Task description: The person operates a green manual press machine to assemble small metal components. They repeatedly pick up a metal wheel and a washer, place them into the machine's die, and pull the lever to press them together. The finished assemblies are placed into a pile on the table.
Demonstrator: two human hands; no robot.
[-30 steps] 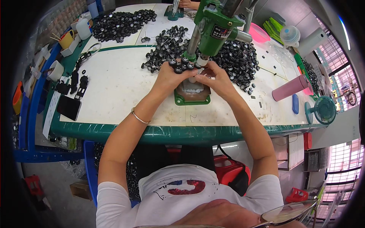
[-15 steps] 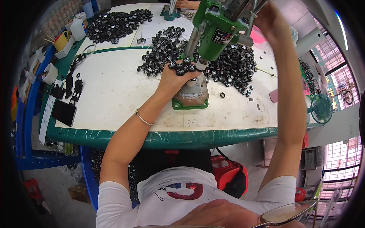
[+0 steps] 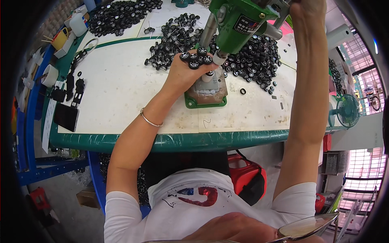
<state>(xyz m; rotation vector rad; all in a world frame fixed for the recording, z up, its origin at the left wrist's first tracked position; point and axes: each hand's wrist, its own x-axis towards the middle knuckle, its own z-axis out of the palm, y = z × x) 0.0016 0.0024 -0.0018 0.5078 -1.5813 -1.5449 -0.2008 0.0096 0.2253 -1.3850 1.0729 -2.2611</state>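
A green hand press (image 3: 239,22) stands on a green base (image 3: 204,101) near the table's middle. My left hand (image 3: 184,73) rests beside the press column and holds several small black toy wheels (image 3: 196,60) with silver hubs in its fingers. One wheel (image 3: 208,74) sits on the grey fixture under the ram. My right hand (image 3: 306,10) is raised to the top edge, closed on the press lever (image 3: 279,8). A big heap of loose wheels (image 3: 251,56) lies behind and to the right of the press.
A second heap of wheels (image 3: 121,10) lies at the far left. Black parts and a dark phone (image 3: 67,116) line the left edge, with a tape roll (image 3: 50,75). A small green fan (image 3: 347,110) stands right. The table has a green rim (image 3: 182,141).
My right hand left the fixture and rose to the press lever. My left hand stayed by the fixture with the wheels. The view moved closer to the press.
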